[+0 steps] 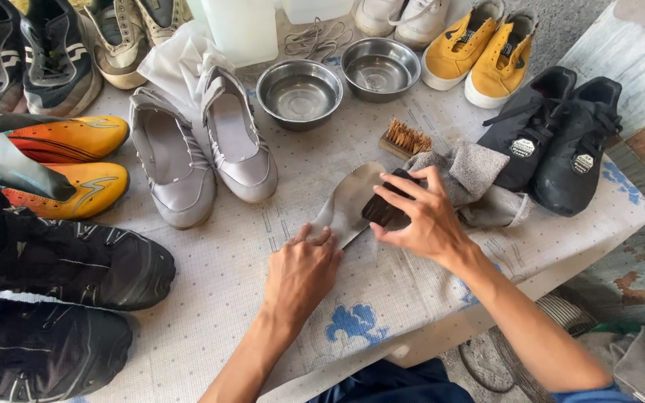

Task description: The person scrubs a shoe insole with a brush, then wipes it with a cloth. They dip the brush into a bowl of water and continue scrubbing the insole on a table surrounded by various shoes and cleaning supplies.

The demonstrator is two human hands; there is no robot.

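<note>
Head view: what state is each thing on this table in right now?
Left hand: pressing the insole flat.
Right hand: gripping a dark brush.
Dark brush: on the insole.
Insole: out of its shoe.
Grey shoes: unlaced, insoles out.
Steel bowls: upright.

Under your left hand (301,272) lies a grey insole (346,203), matt and smooth like foam. Your right hand (421,216) grips a brush (384,211) of dark bristles. Beside it sits a second brush (404,139) with a wooden back and straw-coloured bristles, and a grey towelling rag (475,170), rough and nappy. The two bowls (299,92) are shiny steel. The tablecloth (210,313) looks woven and matt.
</note>
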